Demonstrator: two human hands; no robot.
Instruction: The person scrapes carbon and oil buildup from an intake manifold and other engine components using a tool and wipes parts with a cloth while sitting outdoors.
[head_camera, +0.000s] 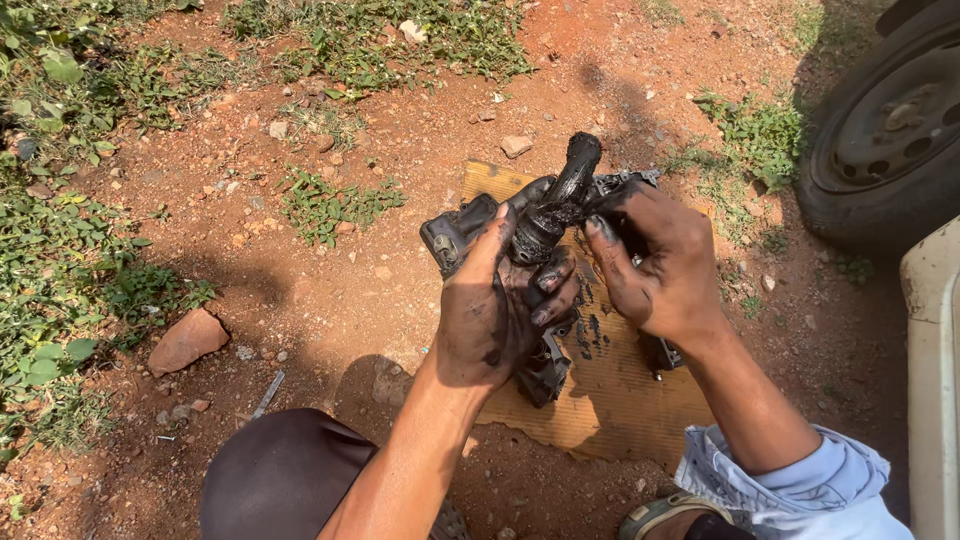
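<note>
My left hand (495, 310), smeared with black grease, grips a dark, greasy metal car part (545, 215) with a short black tube sticking up from it. My right hand (655, 265) holds the same part from the right side, fingers curled over its top edge. Both hands keep the part lifted a little above a stained piece of brown cardboard (610, 390) lying on the red dirt. The lower half of the part is hidden behind my left palm.
Red earth with stones, a larger rock (185, 340) at left, and weeds along the left and top. A car wheel (890, 130) stands at the upper right, a white body panel (935, 370) at the right edge. A thin metal strip (267, 395) lies near my knee.
</note>
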